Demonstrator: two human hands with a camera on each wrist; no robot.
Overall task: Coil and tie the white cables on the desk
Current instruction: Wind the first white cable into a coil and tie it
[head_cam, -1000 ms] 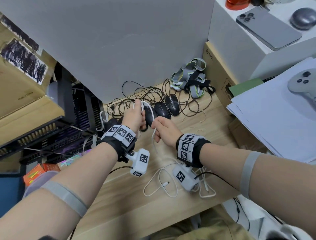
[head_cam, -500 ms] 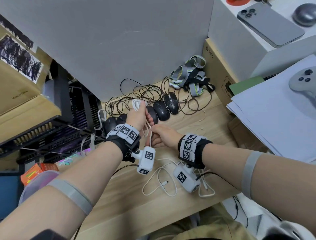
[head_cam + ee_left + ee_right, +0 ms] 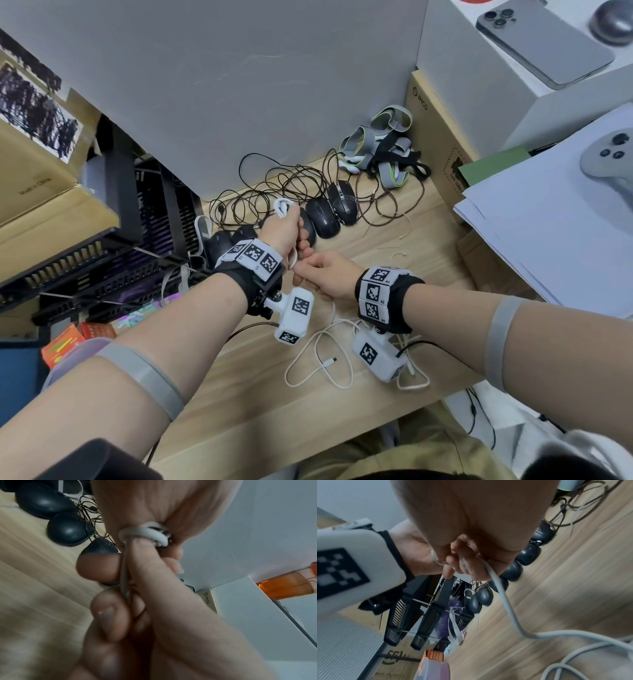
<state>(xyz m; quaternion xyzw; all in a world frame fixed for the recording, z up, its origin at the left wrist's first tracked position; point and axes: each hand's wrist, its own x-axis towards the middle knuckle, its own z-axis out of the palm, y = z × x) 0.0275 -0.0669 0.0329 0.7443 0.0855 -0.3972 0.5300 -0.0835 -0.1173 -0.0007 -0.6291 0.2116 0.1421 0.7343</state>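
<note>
My left hand (image 3: 286, 228) is raised over the desk and grips a small coil of white cable (image 3: 283, 207), whose loops poke out past its fingers. In the left wrist view the white loops (image 3: 145, 534) wrap the fingers. My right hand (image 3: 323, 275) sits just below the left one and pinches the same cable's free strand (image 3: 501, 595). That strand runs down to loose white loops (image 3: 318, 359) on the wooden desk (image 3: 394, 236), ending in a plug (image 3: 330, 360). More white cable (image 3: 412, 377) lies under the right wrist.
A row of black mice (image 3: 323, 217) with tangled dark cords (image 3: 274, 185) lies behind the hands. Grey straps (image 3: 380, 144) sit by a cardboard box (image 3: 438, 137). Black trays (image 3: 113, 260) stand at the left, papers (image 3: 548, 219) at the right.
The right hand has come down and in toward the left wrist, drawing the strand with it. The left hand has lifted slightly, and more cable is wound on it.
</note>
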